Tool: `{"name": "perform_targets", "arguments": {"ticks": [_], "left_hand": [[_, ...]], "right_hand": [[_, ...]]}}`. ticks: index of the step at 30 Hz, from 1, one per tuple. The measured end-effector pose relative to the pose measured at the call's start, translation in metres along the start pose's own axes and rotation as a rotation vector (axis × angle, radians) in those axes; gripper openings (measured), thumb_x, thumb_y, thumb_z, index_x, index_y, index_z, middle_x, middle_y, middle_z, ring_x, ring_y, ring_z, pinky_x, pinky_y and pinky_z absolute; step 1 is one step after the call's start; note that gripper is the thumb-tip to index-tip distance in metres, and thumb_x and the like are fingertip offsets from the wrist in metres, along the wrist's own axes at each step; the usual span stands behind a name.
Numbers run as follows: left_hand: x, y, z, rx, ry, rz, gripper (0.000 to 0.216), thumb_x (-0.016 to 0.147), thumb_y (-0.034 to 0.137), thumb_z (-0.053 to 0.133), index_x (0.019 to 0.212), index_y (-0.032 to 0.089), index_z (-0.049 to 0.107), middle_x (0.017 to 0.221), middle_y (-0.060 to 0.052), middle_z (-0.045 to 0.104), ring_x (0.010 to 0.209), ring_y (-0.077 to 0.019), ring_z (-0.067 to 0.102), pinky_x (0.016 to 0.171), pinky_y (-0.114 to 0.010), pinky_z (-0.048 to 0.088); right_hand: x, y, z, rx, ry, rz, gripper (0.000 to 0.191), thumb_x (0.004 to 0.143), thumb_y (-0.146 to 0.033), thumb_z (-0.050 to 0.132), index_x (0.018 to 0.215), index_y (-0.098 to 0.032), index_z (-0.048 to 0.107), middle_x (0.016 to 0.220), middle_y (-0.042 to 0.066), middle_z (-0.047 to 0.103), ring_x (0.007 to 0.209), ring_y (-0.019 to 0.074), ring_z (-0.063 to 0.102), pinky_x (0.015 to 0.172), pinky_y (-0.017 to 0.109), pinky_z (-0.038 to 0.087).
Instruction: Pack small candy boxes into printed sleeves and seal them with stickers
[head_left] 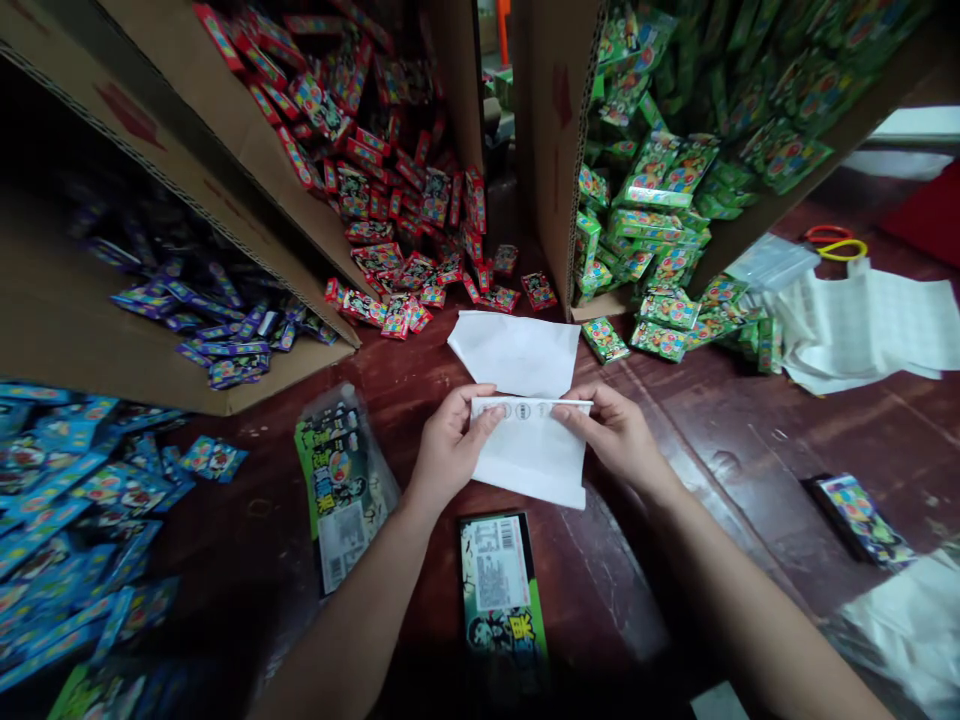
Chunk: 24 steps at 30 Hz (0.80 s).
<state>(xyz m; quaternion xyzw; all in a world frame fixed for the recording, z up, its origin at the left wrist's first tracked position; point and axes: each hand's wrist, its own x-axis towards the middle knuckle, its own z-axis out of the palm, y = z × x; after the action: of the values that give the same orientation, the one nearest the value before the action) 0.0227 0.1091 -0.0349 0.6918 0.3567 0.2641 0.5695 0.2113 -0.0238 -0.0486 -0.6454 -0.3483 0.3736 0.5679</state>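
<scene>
My left hand (448, 445) and my right hand (613, 432) together hold a white sheet of backing paper (531, 455) over a dark red table (675, 560), each pinching one end of a narrow strip of round stickers (525, 409) along its top edge. A second white sheet (516, 352) lies just behind it. Below my hands lies a black-and-green flat pack (501, 585) with a barcode label. A clear bag of similar packs (341, 480) lies to the left of my left forearm.
Tipped cardboard cartons spill small boxes: purple (217, 330) at the left, red (405, 240) in the middle, green (660, 250) at the right. Blue boxes (67, 520) pile at the near left. White sticker sheets (862, 320), rubber bands (836, 243) and another pack (862, 520) lie at the right.
</scene>
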Motion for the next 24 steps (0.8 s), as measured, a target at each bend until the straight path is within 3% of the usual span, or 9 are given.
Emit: {"name": "perform_targets", "arguments": {"ticks": [3,6,8,10,13,15,18,21,24], "left_hand": [[0.0,-0.007,-0.003,0.194,0.055,0.037,0.032,0.094,0.049,0.058,0.088,0.018,0.066,0.076,0.0,0.068,0.068,-0.0128,0.059,0.061,-0.02,0.044],[0.005,-0.018,-0.009,0.361,0.114,0.023,0.047,0.097,0.054,0.05,0.067,0.018,0.058,0.057,0.004,0.053,0.054,-0.0111,0.048,0.052,-0.021,0.035],[0.009,-0.022,-0.014,0.395,0.114,0.027,0.049,0.097,0.054,0.049,0.064,0.019,0.057,0.055,0.003,0.051,0.053,-0.0118,0.048,0.052,-0.022,0.035],[0.009,-0.021,-0.017,0.432,0.128,0.042,0.037,0.093,0.05,0.058,0.074,0.019,0.064,0.067,0.001,0.062,0.063,-0.0148,0.056,0.062,-0.024,0.042],[-0.001,-0.012,-0.01,0.595,0.214,0.196,0.023,0.092,0.039,0.063,0.106,0.021,0.069,0.11,-0.008,0.07,0.098,-0.0228,0.063,0.09,-0.033,0.046],[-0.015,-0.008,0.002,0.75,0.095,0.351,0.023,0.097,0.033,0.056,0.114,0.023,0.067,0.124,-0.009,0.067,0.112,-0.0249,0.061,0.1,-0.039,0.042],[-0.032,-0.009,0.024,0.887,-0.217,0.447,0.021,0.099,0.028,0.054,0.114,0.023,0.068,0.125,-0.007,0.07,0.115,-0.0257,0.061,0.099,-0.041,0.043],[-0.037,-0.019,0.034,0.942,-0.261,0.439,0.024,0.098,0.026,0.056,0.12,0.024,0.066,0.13,-0.006,0.068,0.119,-0.0256,0.06,0.1,-0.042,0.043],[-0.033,-0.024,0.028,0.974,-0.29,0.474,0.027,0.098,0.024,0.055,0.123,0.025,0.064,0.133,-0.005,0.067,0.121,-0.0242,0.059,0.101,-0.041,0.042]], "right_hand": [[-0.001,0.005,0.001,-0.074,0.006,-0.019,0.034,0.086,-0.056,0.069,0.089,-0.022,0.065,0.071,-0.002,0.062,0.06,0.0131,0.054,0.053,0.024,0.04],[0.001,0.012,0.002,-0.307,-0.01,-0.104,0.04,0.095,-0.057,0.055,0.083,-0.02,0.064,0.07,-0.001,0.06,0.063,0.0135,0.054,0.055,0.024,0.041],[0.004,0.017,0.001,-0.465,-0.024,-0.149,0.044,0.098,-0.057,0.048,0.082,-0.02,0.065,0.071,0.0,0.061,0.065,0.0148,0.057,0.058,0.025,0.042],[0.008,0.021,-0.001,-0.567,-0.023,-0.164,0.042,0.098,-0.057,0.05,0.085,-0.022,0.069,0.075,0.002,0.065,0.071,0.0174,0.06,0.063,0.027,0.043],[0.012,0.024,-0.003,-0.68,-0.012,-0.173,0.032,0.095,-0.054,0.057,0.093,-0.027,0.073,0.086,0.005,0.071,0.088,0.0236,0.063,0.071,0.031,0.045],[0.014,0.024,-0.003,-0.738,-0.023,-0.181,0.027,0.095,-0.052,0.058,0.096,-0.03,0.074,0.091,0.005,0.073,0.095,0.0258,0.063,0.074,0.033,0.046],[0.015,0.024,-0.004,-0.787,-0.056,-0.197,0.024,0.096,-0.048,0.057,0.1,-0.03,0.073,0.095,0.005,0.074,0.098,0.0265,0.062,0.077,0.035,0.047],[0.016,0.023,-0.01,-0.814,-0.091,-0.215,0.023,0.095,-0.045,0.06,0.103,-0.028,0.072,0.097,0.006,0.074,0.099,0.0269,0.062,0.08,0.037,0.047],[0.015,0.02,-0.019,-0.828,-0.104,-0.218,0.026,0.093,-0.046,0.063,0.109,-0.027,0.07,0.094,0.006,0.074,0.095,0.0258,0.062,0.078,0.036,0.048]]}}
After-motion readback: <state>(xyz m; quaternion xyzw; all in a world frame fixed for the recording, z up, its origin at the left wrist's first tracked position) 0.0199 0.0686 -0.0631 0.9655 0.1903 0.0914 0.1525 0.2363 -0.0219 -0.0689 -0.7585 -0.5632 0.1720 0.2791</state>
